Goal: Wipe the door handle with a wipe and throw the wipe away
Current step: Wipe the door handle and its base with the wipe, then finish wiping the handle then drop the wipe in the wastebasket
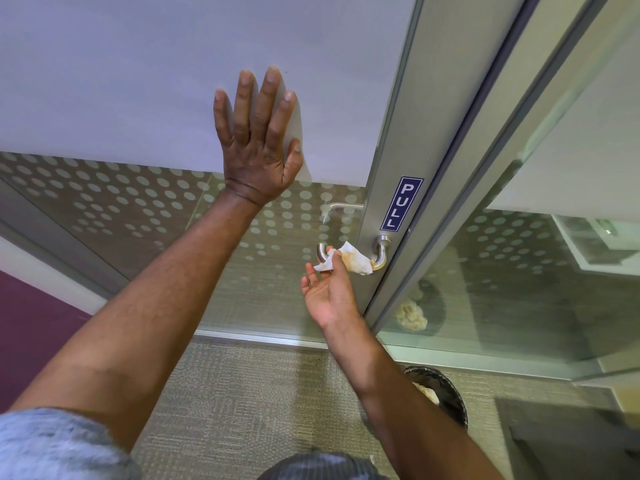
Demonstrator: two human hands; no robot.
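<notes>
**Door handle mid-wipe, bin waiting below**

Door handle [380, 252], a brushed-metal lever on the grey frame of a glass door [138, 81], sits just under a blue PULL sign [401, 203]. A white wipe [353, 259], already stained brownish, is draped over the bar of the handle, covering its middle between the curved free end on the left and the elbow at the frame.

The right hand [329, 289] reaches up from below, palm turned upward, and pinches the near edge of the wipe between thumb and fingers; the remaining fingers are loosely spread. The left hand [258, 140] is open and flat, fingers fanned, pressed against the frosted upper panel of the door, apparently steadying it.

By my reading, the wiping step is in hand and not finished: the wipe is on the bar, but the curved end and the elbow show bare metal.

The next move likely calls for closing the fingers more fully around wipe and bar, then sliding along its length toward both ends while the left hand keeps the door from swinging. After that, the wipe goes to the dark mesh bin [446, 396] on the carpet just below the right forearm, which already seems to hold crumpled paper.
</notes>
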